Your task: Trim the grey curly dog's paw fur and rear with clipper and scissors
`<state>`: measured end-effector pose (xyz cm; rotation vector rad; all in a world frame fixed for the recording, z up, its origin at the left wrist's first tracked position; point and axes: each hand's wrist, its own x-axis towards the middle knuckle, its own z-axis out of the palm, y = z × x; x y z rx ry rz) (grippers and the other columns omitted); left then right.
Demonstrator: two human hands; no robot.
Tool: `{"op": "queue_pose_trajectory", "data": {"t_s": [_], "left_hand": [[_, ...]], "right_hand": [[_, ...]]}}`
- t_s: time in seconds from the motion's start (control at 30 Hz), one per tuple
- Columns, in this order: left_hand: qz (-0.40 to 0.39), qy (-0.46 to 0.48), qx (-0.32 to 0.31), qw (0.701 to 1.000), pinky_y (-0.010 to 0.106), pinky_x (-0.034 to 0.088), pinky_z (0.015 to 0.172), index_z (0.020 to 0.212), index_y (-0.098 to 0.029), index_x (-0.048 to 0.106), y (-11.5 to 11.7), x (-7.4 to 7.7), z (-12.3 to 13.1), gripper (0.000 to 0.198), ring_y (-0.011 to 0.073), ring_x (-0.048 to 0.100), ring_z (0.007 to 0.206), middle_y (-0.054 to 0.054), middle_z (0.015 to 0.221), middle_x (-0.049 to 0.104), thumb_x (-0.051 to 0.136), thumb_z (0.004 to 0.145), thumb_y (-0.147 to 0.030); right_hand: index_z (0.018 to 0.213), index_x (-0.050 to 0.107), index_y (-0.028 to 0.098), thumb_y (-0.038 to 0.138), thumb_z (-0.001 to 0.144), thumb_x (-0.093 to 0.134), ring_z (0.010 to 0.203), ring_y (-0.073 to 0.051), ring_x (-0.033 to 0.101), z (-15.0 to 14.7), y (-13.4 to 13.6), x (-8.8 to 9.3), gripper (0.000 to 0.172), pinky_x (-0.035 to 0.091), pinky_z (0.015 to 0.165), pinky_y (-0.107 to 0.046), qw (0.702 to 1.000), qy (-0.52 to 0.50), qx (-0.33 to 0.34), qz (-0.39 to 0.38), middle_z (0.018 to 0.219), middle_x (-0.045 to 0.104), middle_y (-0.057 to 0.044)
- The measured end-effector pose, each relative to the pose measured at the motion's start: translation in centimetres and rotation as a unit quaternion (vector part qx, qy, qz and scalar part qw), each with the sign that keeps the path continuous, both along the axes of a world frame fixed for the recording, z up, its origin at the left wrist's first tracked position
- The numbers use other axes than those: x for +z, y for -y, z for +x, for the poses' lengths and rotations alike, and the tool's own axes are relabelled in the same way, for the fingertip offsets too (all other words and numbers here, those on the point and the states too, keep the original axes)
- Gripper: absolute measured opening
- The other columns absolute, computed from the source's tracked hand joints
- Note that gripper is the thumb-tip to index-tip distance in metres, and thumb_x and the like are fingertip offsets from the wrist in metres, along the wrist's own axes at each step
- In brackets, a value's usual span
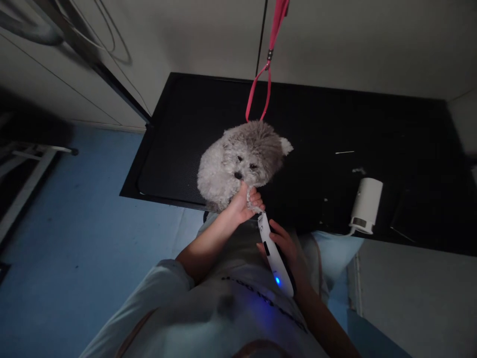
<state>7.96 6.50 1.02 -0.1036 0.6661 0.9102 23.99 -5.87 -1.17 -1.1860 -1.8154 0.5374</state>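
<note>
A small curly grey dog sits at the front edge of the black table, its muzzle just above my left hand. That hand is closed around one of the dog's paws. My right hand grips a white clipper with a blue light lit on its body. The clipper's head touches or nearly touches the paw's end. A pink loop hangs down behind the dog's head.
On the table's right stand a white cylindrical device with a cord, a thin white stick and small tufts of hair. A dark metal arm rises at the table's left corner.
</note>
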Motion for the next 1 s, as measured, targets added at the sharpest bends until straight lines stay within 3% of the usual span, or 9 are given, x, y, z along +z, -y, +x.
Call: {"op": "queue_pose_trajectory", "data": {"t_s": [0.07,0.17,0.33,0.47,0.57,0.83,1.0], "left_hand": [[-0.015,-0.002,0.003,1.0,0.026,0.038,0.05,0.053,-0.02,0.033,-0.1,0.4,0.1,0.047,0.0087,0.028,0.04,-0.005,0.044,0.029,0.039,0.096,-0.035],[-0.028,-0.014,0.001,0.999,0.025,0.039,0.05,0.055,-0.019,0.033,-0.3,0.7,0.0,0.039,0.0081,0.029,0.039,-0.006,0.045,0.03,0.038,0.094,-0.021],[-0.034,-0.022,-0.015,0.999,0.025,0.038,0.049,0.054,-0.019,0.03,-0.3,0.7,-0.4,0.039,0.007,0.031,0.036,-0.007,0.045,0.031,0.037,0.092,-0.015],[-0.035,-0.026,-0.032,0.999,0.024,0.039,0.047,0.055,-0.019,0.032,-0.3,0.8,-0.8,0.04,0.0076,0.031,0.035,-0.007,0.044,0.031,0.035,0.095,-0.019],[-0.03,-0.019,-0.031,0.999,0.024,0.04,0.045,0.056,-0.019,0.036,-0.2,0.6,-1.0,0.044,0.0084,0.032,0.035,-0.007,0.044,0.032,0.034,0.098,-0.033],[-0.026,-0.017,-0.018,0.999,0.023,0.04,0.042,0.057,-0.019,0.038,-0.1,0.4,-1.1,0.048,0.0073,0.033,0.033,-0.006,0.045,0.036,0.037,0.097,-0.046],[-0.014,-0.009,-0.049,0.999,0.025,0.047,0.046,0.06,-0.018,0.04,-0.1,-0.2,-1.2,0.05,0.0075,0.037,0.035,-0.006,0.046,0.038,0.033,0.096,-0.052]], "right_hand": [[0.118,0.053,0.03,0.017,0.078,0.071,0.111,-0.025,0.066,0.1,0.0,0.2,0.045,0.06,0.086,-0.041,1.0,0.013,-0.001,0.004,0.133,0.06,-0.008],[0.114,0.055,0.027,0.017,0.078,0.071,0.116,-0.025,0.064,0.1,0.1,0.9,0.04,0.057,0.093,-0.043,0.998,0.023,0.004,-0.052,0.134,0.059,-0.011],[0.117,0.048,0.028,0.023,0.078,0.071,0.125,-0.028,0.057,-0.3,0.0,1.4,0.046,0.049,0.102,-0.052,0.986,-0.089,-0.029,-0.137,0.137,0.057,-0.011],[0.112,0.05,0.029,0.026,0.08,0.07,0.129,-0.027,0.054,0.1,-0.9,1.7,0.038,0.044,0.107,-0.052,0.94,-0.229,-0.014,-0.254,0.14,0.055,-0.008],[0.11,0.052,0.029,0.024,0.078,0.072,0.13,-0.026,0.053,0.7,-2.0,1.8,0.038,0.038,0.111,-0.052,0.913,-0.285,0.016,-0.291,0.138,0.058,-0.006],[0.114,0.055,0.031,0.025,0.077,0.076,0.133,-0.025,0.05,2.0,-3.9,0.9,0.044,0.036,0.114,-0.05,0.895,-0.303,0.108,-0.309,0.137,0.059,-0.003],[0.112,0.059,0.029,0.03,0.076,0.076,0.127,-0.028,0.055,2.2,-3.2,1.5,0.04,0.042,0.108,-0.049,0.892,-0.259,0.181,-0.323,0.131,0.063,-0.005]]}}
